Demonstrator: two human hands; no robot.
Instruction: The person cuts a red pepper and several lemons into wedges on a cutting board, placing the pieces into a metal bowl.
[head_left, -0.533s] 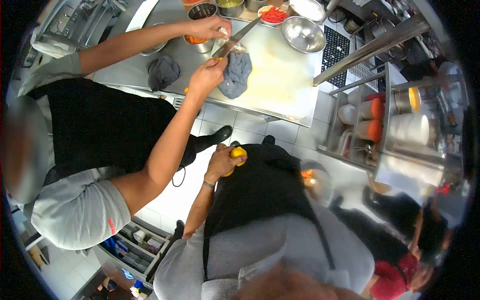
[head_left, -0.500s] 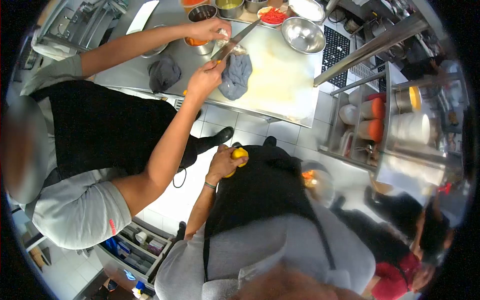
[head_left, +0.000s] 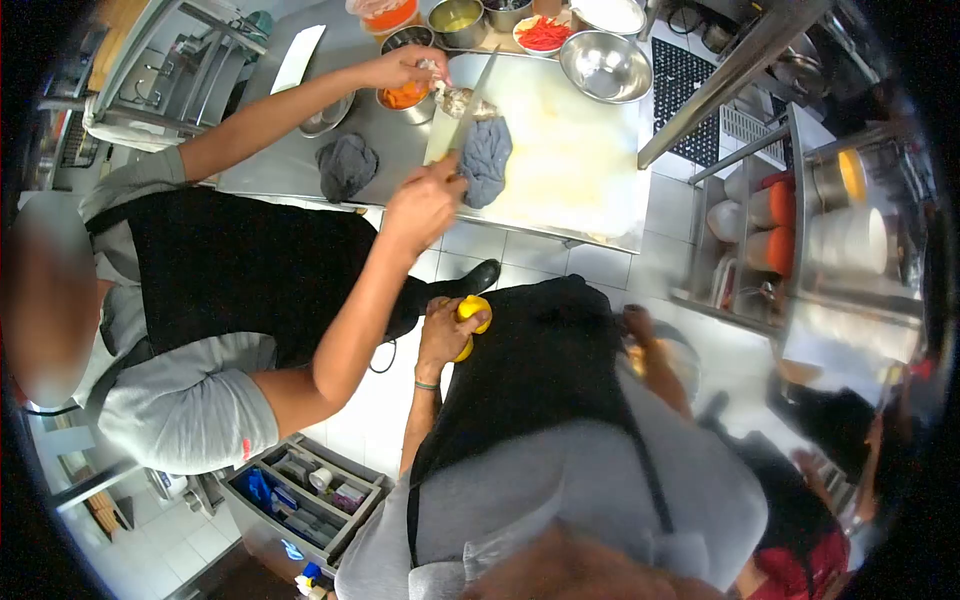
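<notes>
My left hand (head_left: 443, 333) is closed round yellow fruit that look like lemons (head_left: 474, 312), held against the left side of my black apron (head_left: 530, 370). One lemon shows above the fingers and another yellow part (head_left: 464, 349) pokes out below them. On my other side, my right hand (head_left: 637, 325) hangs low beside the apron, dark and smeared. Just by that forearm is a round bin (head_left: 680, 365) with orange and yellow scraps in it, partly hidden by the arm. Whether those fingers hold anything cannot be made out.
A co-worker at the left works a knife (head_left: 474, 103) over pale pieces on a white cutting board (head_left: 570, 150). Around it are a grey cloth (head_left: 486, 160), a steel bowl (head_left: 606, 67) and red strips (head_left: 544, 34). Shelves with containers (head_left: 770, 250) stand right; another person is lower right.
My right arm has come into view beside the bin. My left hand still grips the lemons. The co-worker's knife hand has moved, and the knife stands steeper. The whole view has shifted slightly.
</notes>
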